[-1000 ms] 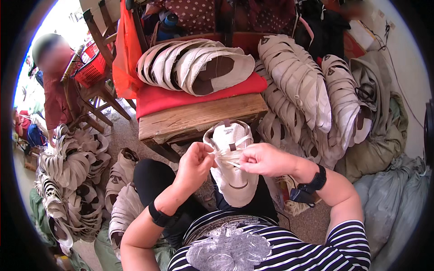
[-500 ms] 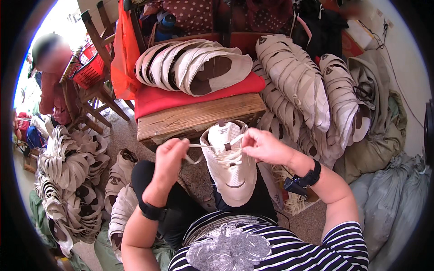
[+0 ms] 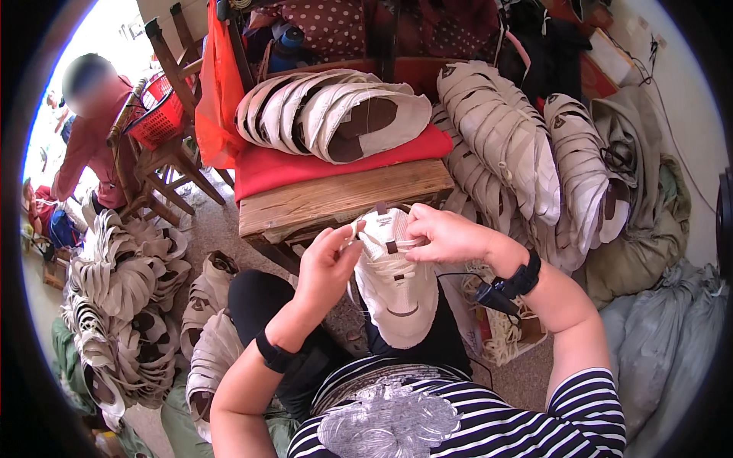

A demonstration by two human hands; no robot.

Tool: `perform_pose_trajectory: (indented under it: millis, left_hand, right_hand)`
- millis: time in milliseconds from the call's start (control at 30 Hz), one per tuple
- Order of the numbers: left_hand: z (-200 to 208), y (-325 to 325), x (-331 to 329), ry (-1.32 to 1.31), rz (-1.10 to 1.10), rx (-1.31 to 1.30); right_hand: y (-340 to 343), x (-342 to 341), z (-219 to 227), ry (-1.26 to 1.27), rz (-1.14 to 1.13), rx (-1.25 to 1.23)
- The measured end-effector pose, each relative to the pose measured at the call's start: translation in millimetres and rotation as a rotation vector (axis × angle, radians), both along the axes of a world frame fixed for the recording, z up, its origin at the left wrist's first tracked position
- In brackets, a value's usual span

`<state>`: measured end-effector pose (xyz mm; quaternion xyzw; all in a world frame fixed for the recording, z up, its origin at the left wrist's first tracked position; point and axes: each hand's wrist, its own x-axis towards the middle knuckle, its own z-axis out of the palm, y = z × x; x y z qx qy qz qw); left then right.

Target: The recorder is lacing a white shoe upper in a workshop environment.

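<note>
A cream shoe upper (image 3: 398, 301) rests between my knees, toe toward me, tongue up at the far end. Its flat white lace crosses the front in several rows beneath a dark loop on the tongue. My left hand (image 3: 328, 263) is closed in a pinch on the lace at the upper's left edge, near the top eyelets. Over the right edge, my right hand (image 3: 450, 235) has its fingers bent and pressed together by the upper eyelets; what lies between those fingertips is hidden.
A wooden bench (image 3: 343, 195) ahead bears a red cloth (image 3: 267, 177) and a row of nested uppers (image 3: 366, 114). More stacks (image 3: 504, 137) stand at right, others (image 3: 126, 282) at left. A box of laces (image 3: 511, 336) sits by my right knee. Another person (image 3: 95, 145) is at far left.
My left hand has moved right and inward to the upper's edge; the lace that was stretched out between it and the shoe is now drawn in close. My right hand stays near the eyelets.
</note>
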<state>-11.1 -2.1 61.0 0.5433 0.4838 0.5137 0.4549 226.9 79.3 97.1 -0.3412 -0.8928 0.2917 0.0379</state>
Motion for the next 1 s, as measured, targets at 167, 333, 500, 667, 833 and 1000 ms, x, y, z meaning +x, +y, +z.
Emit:
perform_pose_trajectory:
  millis: [167,333,500,667,833,1000]
  left_hand:
    - [8.1,8.2,5.4,0.984,0.120,0.534]
    - [11.2,9.6,-5.5,1.173,0.059,0.778]
    - [-2.2,0.4,-21.2,1.004,0.057,0.601]
    - [-20.3,-7.1,-32.6,0.556,0.134,0.105]
    - [-5.9,-12.1,-36.9,-0.201,0.104,-0.361]
    - [-11.7,-19.1,-46.6,-0.567,0.110,-0.451]
  right_hand:
    - [-2.0,-1.6,-24.8,0.299,-0.183,-0.185]
    - [-16.9,-12.7,-10.6,0.150,-0.274,0.030]
    - [-8.5,-5.9,-17.5,0.163,-0.269,0.043]
    - [-4.6,-6.1,-11.1,0.164,-0.223,-0.071]
    - [0.7,-0.9,-12.9,0.149,-0.167,-0.115]
    - [-5.9,-1.3,-12.0,0.398,-0.183,-0.268]
